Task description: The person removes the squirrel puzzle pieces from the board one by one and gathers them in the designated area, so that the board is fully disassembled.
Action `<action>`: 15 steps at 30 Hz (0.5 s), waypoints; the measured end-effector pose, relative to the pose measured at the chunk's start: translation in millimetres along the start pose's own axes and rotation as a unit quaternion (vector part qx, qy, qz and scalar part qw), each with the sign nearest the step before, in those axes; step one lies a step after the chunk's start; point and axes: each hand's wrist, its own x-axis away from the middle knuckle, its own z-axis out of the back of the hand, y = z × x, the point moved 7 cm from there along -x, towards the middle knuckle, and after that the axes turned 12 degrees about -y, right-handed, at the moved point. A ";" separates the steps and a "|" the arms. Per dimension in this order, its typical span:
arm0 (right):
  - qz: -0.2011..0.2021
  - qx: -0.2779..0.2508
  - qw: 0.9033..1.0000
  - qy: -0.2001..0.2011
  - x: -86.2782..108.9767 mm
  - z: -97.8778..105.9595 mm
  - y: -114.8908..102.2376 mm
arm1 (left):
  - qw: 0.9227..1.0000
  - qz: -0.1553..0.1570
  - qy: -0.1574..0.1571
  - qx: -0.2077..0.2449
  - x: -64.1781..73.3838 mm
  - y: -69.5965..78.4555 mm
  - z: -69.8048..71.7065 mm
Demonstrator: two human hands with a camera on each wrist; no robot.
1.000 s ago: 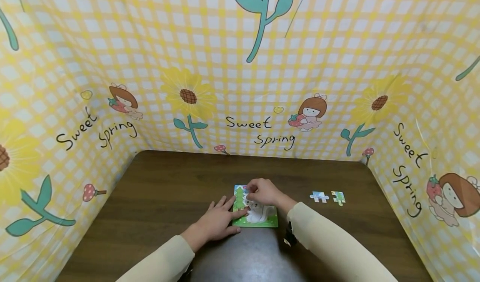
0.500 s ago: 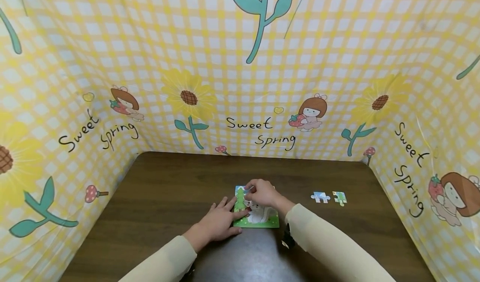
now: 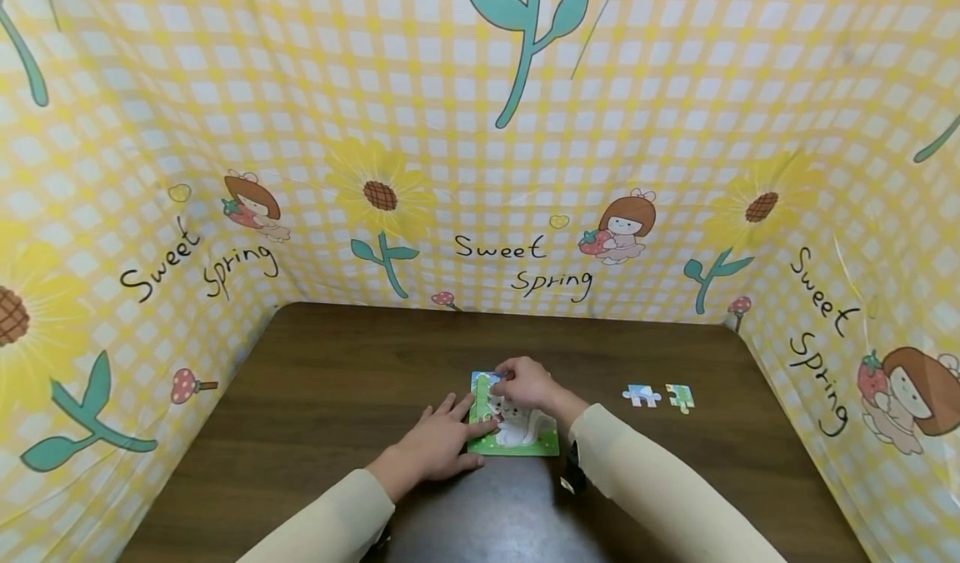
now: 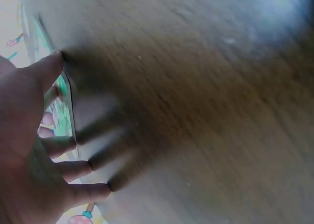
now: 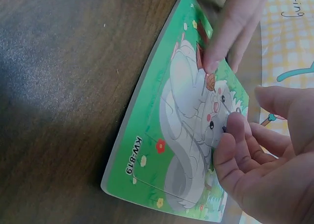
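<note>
A jigsaw puzzle [image 3: 521, 434] is seen lying flat on the dark wooden table [image 3: 352, 380], in front of the person. A white, bushy-tailed animal [image 5: 189, 98] is pictured on it against green grass, and the lettering "KW-819" [image 5: 134, 155] is printed on its border. The puzzle's left side is steadied under the left hand [image 3: 433, 446], whose fingers are spread, the index finger being laid across the picture; the thumb is set near the lower left corner. The upper part is covered by the right hand [image 3: 527, 384], its fingers curled and its thumb and index fingertips brought close together; whether a piece is pinched between them cannot be told. To the right, well apart from the puzzle, two loose pieces are laid side by side: a blue-and-white puzzle piece [image 3: 642, 395] and a green-and-blue puzzle piece [image 3: 681, 396]. Both forearms are covered by cream sleeves [image 3: 667, 484]. The table is enclosed by a yellow checked cloth [image 3: 480, 155], printed with sunflowers [image 3: 380, 196] and the words "Sweet Spring" [image 3: 522, 263].
</note>
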 end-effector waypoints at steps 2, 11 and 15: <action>-0.007 0.002 1.000 -0.002 -1.4 -1.0 0.7 | 1.000 0.002 0.003 0.001 -1.0 -1.8 -0.7; -0.027 0.013 1.000 0.000 -6.6 1.0 1.5 | 0.999 0.012 0.020 -0.034 -3.0 -1.2 4.4; -0.020 0.014 1.000 0.011 -8.2 3.7 2.9 | 0.999 0.013 0.022 -0.039 -2.6 -0.8 5.4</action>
